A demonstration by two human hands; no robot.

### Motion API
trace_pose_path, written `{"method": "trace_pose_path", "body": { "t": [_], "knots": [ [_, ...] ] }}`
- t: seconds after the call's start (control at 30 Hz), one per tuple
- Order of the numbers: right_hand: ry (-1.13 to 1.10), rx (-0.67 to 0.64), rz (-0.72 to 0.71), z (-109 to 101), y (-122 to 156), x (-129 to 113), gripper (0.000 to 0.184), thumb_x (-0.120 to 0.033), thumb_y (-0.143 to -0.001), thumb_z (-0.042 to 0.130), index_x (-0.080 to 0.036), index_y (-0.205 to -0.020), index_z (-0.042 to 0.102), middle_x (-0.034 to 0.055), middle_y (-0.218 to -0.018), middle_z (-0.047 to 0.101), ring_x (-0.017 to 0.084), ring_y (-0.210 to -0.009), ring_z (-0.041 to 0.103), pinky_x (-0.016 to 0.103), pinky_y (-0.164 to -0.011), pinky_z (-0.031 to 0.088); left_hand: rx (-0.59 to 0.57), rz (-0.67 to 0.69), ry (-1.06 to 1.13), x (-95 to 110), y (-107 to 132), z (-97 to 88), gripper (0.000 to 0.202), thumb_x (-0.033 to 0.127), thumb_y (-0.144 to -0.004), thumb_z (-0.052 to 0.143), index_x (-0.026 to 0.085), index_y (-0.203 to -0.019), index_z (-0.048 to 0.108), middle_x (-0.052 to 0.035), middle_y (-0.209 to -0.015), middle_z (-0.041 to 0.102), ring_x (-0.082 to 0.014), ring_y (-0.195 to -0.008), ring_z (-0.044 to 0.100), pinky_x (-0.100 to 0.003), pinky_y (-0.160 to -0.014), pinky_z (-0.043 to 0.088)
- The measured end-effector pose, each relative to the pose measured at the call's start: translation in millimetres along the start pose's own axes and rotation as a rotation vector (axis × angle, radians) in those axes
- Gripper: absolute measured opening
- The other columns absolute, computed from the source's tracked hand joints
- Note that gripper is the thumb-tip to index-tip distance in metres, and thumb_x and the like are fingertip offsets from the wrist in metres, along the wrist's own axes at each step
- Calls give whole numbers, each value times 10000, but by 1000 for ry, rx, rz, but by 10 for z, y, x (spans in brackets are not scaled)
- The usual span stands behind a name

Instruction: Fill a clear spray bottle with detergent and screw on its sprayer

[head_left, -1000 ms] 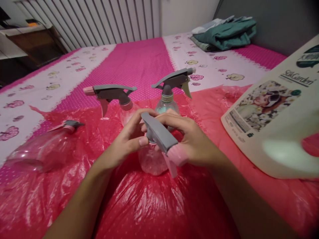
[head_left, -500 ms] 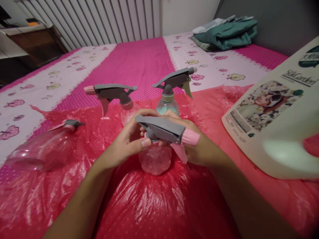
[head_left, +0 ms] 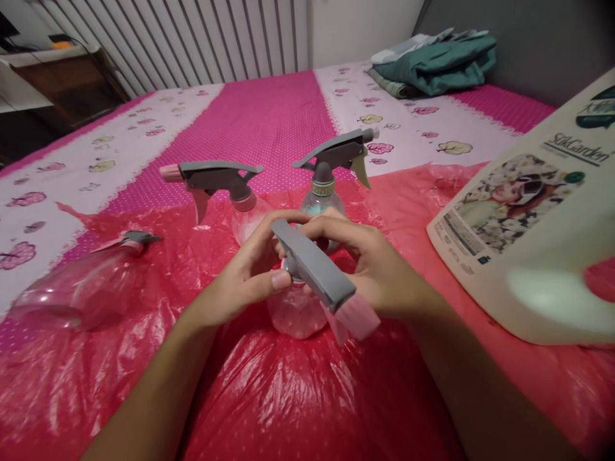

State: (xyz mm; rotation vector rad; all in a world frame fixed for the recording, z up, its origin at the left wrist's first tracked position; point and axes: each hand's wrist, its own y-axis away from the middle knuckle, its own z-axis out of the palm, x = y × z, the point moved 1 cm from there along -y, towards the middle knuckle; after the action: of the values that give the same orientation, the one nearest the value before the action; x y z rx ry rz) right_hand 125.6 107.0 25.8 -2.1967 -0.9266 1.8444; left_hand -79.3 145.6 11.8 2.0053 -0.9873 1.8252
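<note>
Both my hands are wrapped round the neck of a clear pink spray bottle (head_left: 294,314) standing on a red plastic sheet (head_left: 298,397). Its grey trigger head (head_left: 313,264) with a pink nozzle points toward me and to the right. My left hand (head_left: 247,272) pinches the collar under the head from the left. My right hand (head_left: 372,269) curls round the collar from the right, its fingers partly hidden behind the head.
Behind stand a pink spray bottle (head_left: 225,182) and a teal one (head_left: 329,173). A third clear bottle (head_left: 81,285) lies on its side at left. A big white detergent jug (head_left: 538,218) lies at right. Folded green clothes (head_left: 437,61) rest on the far bed.
The trigger head has been turned on the bottle: its nozzle swung out to the right half a second ago and now points back toward me. Both hands stay at the collar.
</note>
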Motion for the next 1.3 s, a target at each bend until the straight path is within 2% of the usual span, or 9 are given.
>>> {"method": "trace_pose_path", "body": {
  "t": [0.1,0.2,0.3,0.4,0.57,0.77,0.93,1.1,1.3],
  "knots": [
    [19,-6,-31,0,-13,-10,273,-96,-861,737,-248,-1087,722,24,-1216,730,204,-1059,648,375,-952,543,-71,11,39,10,9,4,612,401,-871,761,330,-1442,552,-81,-1366,616,-327,-1266,603,-439,-1038,543],
    [16,-32,-59,-2,-22,-22,246,-106,-904,706,-246,-1106,727,45,-1234,697,218,-1165,627,373,-995,536,-146,29,19,63,31,6,695,428,-852,767,347,-1493,510,-77,-1501,548,-383,-1444,493,-567,-1231,407],
    [7,-42,-76,-6,-24,-19,210,-108,-894,725,-229,-1066,733,55,-1170,680,228,-1207,609,386,-1065,517,-141,5,-56,75,55,-8,788,381,-824,803,365,-1538,470,-60,-1550,522,-385,-1500,441,-611,-1297,294],
    [-18,-27,-81,-20,-22,4,225,-110,-882,738,-241,-1065,745,51,-1200,692,234,-1250,604,384,-1077,517,-126,-10,-67,28,72,-30,866,359,-801,828,347,-1574,438,-77,-1551,533,-390,-1522,423,-581,-1303,316],
    [-56,-74,-129,-60,-11,63,261,-175,-969,656,-275,-1193,747,50,-1287,712,230,-1313,600,422,-1165,461,-142,39,-107,-11,78,-48,879,288,-809,822,326,-1593,425,-86,-1551,541,-374,-1592,323,-512,-1296,356],
    [-84,-47,-105,-39,1,122,259,-305,-999,677,-303,-1254,723,38,-1340,702,226,-1300,631,421,-1166,457,-168,92,-92,76,18,9,670,276,-837,792,276,-1464,556,-94,-1390,628,-352,-1414,534,-499,-1207,457],
    [-115,-42,-85,-15,-1,115,289,-282,-1001,669,-317,-1285,718,25,-1413,678,242,-1341,609,441,-1195,433,-172,85,-73,79,15,23,562,232,-863,748,246,-1402,591,-93,-1373,636,-356,-1450,499,-451,-1130,513],
    [-105,-60,-64,-38,-6,105,245,-338,-1002,675,-307,-1231,755,28,-1407,679,254,-1274,641,445,-1188,438,-214,93,-44,79,2,32,672,162,-832,750,298,-1460,555,-69,-1481,595,-352,-1509,448,-403,-1068,552],
    [-172,-59,-30,-56,-3,73,240,-398,-957,736,-315,-1179,776,22,-1258,734,220,-1096,694,393,-1093,503,-209,79,-66,70,-4,21,755,198,-833,751,274,-1541,501,-86,-1569,551,-383,-1575,360,-489,-1232,434]
  ]
}}
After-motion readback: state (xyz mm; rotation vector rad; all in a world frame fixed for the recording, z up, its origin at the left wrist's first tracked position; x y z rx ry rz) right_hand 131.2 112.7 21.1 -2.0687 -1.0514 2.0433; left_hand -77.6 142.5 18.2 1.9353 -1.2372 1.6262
